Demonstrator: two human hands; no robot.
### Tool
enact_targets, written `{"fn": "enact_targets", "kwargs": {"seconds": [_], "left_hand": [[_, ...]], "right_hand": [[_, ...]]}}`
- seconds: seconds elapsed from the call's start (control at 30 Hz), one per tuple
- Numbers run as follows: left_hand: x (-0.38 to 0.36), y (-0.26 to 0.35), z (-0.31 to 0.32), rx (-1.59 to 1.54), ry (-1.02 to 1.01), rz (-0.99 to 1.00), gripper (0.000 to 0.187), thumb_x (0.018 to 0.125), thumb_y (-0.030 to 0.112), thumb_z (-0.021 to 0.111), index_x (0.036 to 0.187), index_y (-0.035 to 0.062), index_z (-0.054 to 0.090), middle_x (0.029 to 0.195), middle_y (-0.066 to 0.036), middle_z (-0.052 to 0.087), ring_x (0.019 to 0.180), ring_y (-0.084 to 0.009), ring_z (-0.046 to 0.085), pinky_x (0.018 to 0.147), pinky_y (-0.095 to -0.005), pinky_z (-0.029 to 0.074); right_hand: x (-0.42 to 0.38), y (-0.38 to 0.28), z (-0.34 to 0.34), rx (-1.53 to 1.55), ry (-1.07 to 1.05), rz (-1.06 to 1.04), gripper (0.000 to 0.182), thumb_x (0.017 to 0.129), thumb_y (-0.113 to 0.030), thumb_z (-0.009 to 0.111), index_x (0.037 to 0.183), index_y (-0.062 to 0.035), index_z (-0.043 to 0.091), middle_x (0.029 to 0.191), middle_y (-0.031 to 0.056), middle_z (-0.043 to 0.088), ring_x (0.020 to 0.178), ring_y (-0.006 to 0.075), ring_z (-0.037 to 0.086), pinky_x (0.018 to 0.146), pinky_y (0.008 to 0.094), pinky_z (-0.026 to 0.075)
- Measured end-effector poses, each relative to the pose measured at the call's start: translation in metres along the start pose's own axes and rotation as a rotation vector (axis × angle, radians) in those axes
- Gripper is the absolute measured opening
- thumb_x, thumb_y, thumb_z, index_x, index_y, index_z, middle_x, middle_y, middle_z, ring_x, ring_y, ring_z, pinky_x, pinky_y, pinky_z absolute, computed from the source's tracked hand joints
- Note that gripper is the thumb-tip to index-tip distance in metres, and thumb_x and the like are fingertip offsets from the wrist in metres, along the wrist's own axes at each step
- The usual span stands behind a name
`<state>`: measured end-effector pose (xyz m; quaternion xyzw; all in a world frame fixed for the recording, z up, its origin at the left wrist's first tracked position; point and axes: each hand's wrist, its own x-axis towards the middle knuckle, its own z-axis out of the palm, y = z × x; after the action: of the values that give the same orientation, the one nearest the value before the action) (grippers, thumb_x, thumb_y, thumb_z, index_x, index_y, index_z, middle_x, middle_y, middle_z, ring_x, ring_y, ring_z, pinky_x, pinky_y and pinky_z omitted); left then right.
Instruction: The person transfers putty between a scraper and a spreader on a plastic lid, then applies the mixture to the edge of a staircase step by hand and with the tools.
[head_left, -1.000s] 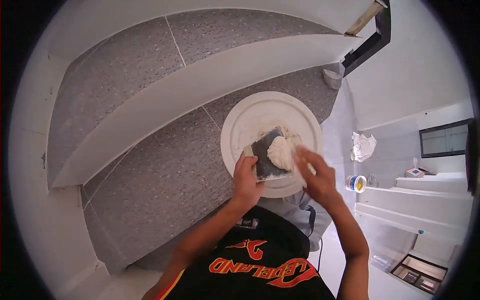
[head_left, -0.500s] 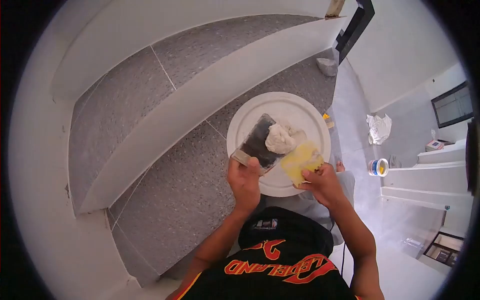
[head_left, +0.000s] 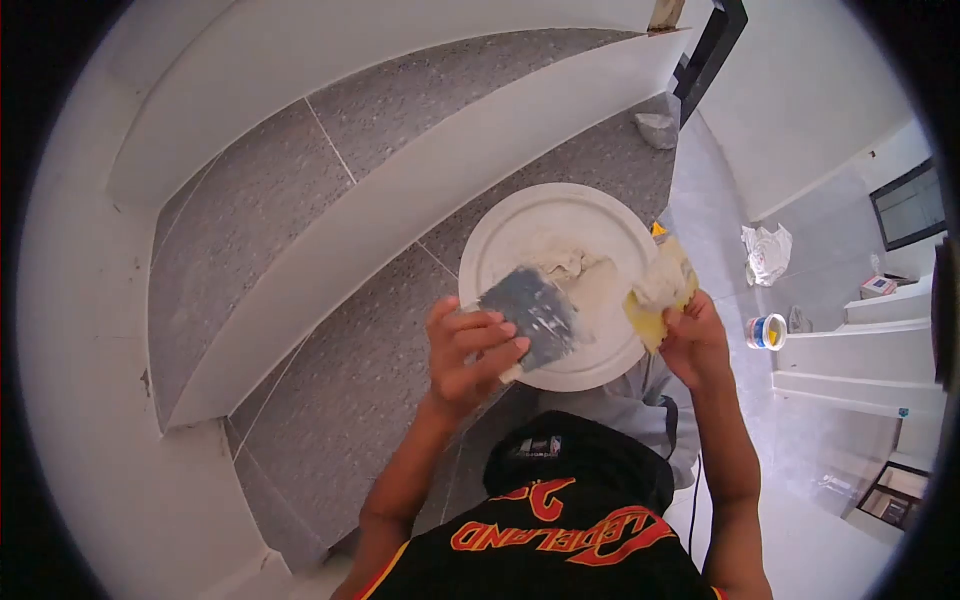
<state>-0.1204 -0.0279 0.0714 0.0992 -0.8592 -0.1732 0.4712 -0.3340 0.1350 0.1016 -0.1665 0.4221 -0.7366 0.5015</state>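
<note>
My left hand (head_left: 474, 355) is closed on a dark grey flat scraper (head_left: 530, 316), which has pale smears on its face and is held over the left part of a round white lid (head_left: 485, 240). On the right, my right hand (head_left: 693, 338) pinches a yellow spreader (head_left: 650, 322). A lump of whitish paste (head_left: 662, 282) sits on the yellow spreader, above the lid's right edge. More paste (head_left: 565, 262) lies smeared on the middle of the lid, between the two tools.
Grey speckled stair treads (head_left: 370, 330) with white risers (head_left: 400, 190) curve along the left. A grey lump (head_left: 657, 130) rests by a black post (head_left: 712, 62). To the right are crumpled foil (head_left: 767, 254) and a small bucket (head_left: 767, 332) on the floor.
The paste lump has passed from the dark scraper to the yellow spreader. My left hand has turned the scraper over, and my right hand has moved right and up with the spreader.
</note>
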Motion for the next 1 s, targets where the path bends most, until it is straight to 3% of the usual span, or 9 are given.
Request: {"fn": "enact_targets", "kwargs": {"seconds": [0.13, 0.4, 0.5, 0.7, 0.77, 0.8, 0.87, 0.97, 1.0], "left_hand": [[0.009, 0.011, -0.007, -0.102, -0.098, 0.168, 0.027, 0.062, 0.006, 0.071, 0.086, 0.0174, 0.066, 0.090, 0.001, 0.060, 0.088, -0.0166, 0.058, 0.089, -0.0396, 0.042], [0.027, 0.018, -0.016, -0.202, -0.164, 0.270, 0.024, 0.064, 0.006, 0.069, 0.085, 0.0152, 0.065, 0.090, 0.000, 0.060, 0.088, -0.0177, 0.058, 0.084, -0.0377, 0.047], [0.033, 0.009, -0.017, -0.118, -0.189, 0.281, 0.023, 0.063, 0.006, 0.069, 0.084, 0.0134, 0.064, 0.089, -0.001, 0.060, 0.086, -0.0191, 0.059, 0.082, -0.0378, 0.048], [0.013, -0.011, -0.024, -0.077, -0.155, 0.170, 0.018, 0.068, 0.002, 0.066, 0.085, 0.0077, 0.063, 0.084, -0.006, 0.060, 0.082, -0.0207, 0.059, 0.075, -0.0372, 0.049], [-0.015, -0.012, -0.025, -0.249, 0.014, -0.461, 0.021, 0.078, 0.003, 0.055, 0.099, 0.0032, 0.058, 0.092, -0.010, 0.059, 0.087, -0.0211, 0.058, 0.078, -0.0360, 0.047], [-0.015, -0.011, -0.021, -0.250, 0.014, -0.461, 0.021, 0.078, 0.003, 0.055, 0.099, 0.0032, 0.058, 0.092, -0.010, 0.059, 0.087, -0.0211, 0.058, 0.078, -0.0360, 0.047], [-0.019, -0.004, -0.008, -0.936, 0.308, -1.087, 0.036, 0.086, 0.012, 0.042, 0.121, 0.0017, 0.043, 0.112, -0.010, 0.053, 0.099, -0.0214, 0.054, 0.083, -0.0356, 0.046], [-0.026, 0.007, 0.015, -1.133, 0.290, -1.352, 0.043, 0.085, 0.017, 0.040, 0.126, 0.0039, 0.039, 0.115, -0.010, 0.051, 0.104, -0.0218, 0.053, 0.087, -0.0358, 0.044], [-0.020, 0.015, 0.019, -1.264, 0.253, -1.466, 0.042, 0.085, 0.017, 0.040, 0.125, 0.0041, 0.039, 0.115, -0.010, 0.051, 0.105, -0.0222, 0.052, 0.089, -0.0366, 0.043]], "right_hand": [[0.017, -0.010, -0.002, -0.032, -0.055, 0.011, 0.048, 0.079, -0.010, 0.060, 0.121, 0.0043, 0.041, 0.116, 0.0129, 0.053, 0.105, 0.0201, 0.054, 0.090, 0.0319, 0.043], [0.051, -0.015, 0.008, -0.544, -0.269, 0.185, 0.026, 0.078, -0.018, 0.065, 0.094, 0.0026, 0.060, 0.082, 0.0050, 0.063, 0.066, 0.0095, 0.058, 0.061, 0.0239, 0.048], [0.046, -0.006, 0.004, -0.592, -0.301, 0.175, 0.026, 0.077, -0.018, 0.065, 0.092, 0.0033, 0.061, 0.078, 0.0050, 0.063, 0.065, 0.0094, 0.058, 0.059, 0.0225, 0.048], [0.020, -0.002, 0.006, -0.252, -0.142, 0.148, 0.035, 0.078, -0.016, 0.064, 0.105, 0.0049, 0.056, 0.090, 0.0065, 0.062, 0.074, 0.0125, 0.060, 0.069, 0.0266, 0.049], [0.015, -0.003, 0.005, -0.136, -0.019, 0.053, 0.035, 0.079, -0.015, 0.063, 0.106, 0.0047, 0.055, 0.094, 0.0071, 0.062, 0.077, 0.0129, 0.060, 0.070, 0.0280, 0.049], [0.013, -0.003, 0.002, -0.257, -0.025, -0.032, 0.031, 0.081, -0.015, 0.061, 0.105, 0.0037, 0.056, 0.096, 0.0076, 0.062, 0.080, 0.0135, 0.060, 0.071, 0.0284, 0.049], [0.005, -0.004, 0.004, -0.379, -0.041, -0.101, 0.028, 0.082, -0.015, 0.060, 0.104, 0.0027, 0.057, 0.098, 0.0081, 0.061, 0.082, 0.0140, 0.060, 0.071, 0.0287, 0.049], [-0.002, -0.006, 0.026, -0.919, -0.066, -0.114, 0.023, 0.082, -0.014, 0.060, 0.101, -0.0019, 0.060, 0.099, 0.0114, 0.061, 0.084, 0.0185, 0.061, 0.073, 0.0297, 0.049], [0.001, 0.000, 0.036, -1.077, -0.114, -0.389, 0.023, 0.078, -0.009, 0.062, 0.099, -0.0012, 0.061, 0.100, 0.0134, 0.060, 0.085, 0.0216, 0.061, 0.074, 0.0298, 0.049]]}}
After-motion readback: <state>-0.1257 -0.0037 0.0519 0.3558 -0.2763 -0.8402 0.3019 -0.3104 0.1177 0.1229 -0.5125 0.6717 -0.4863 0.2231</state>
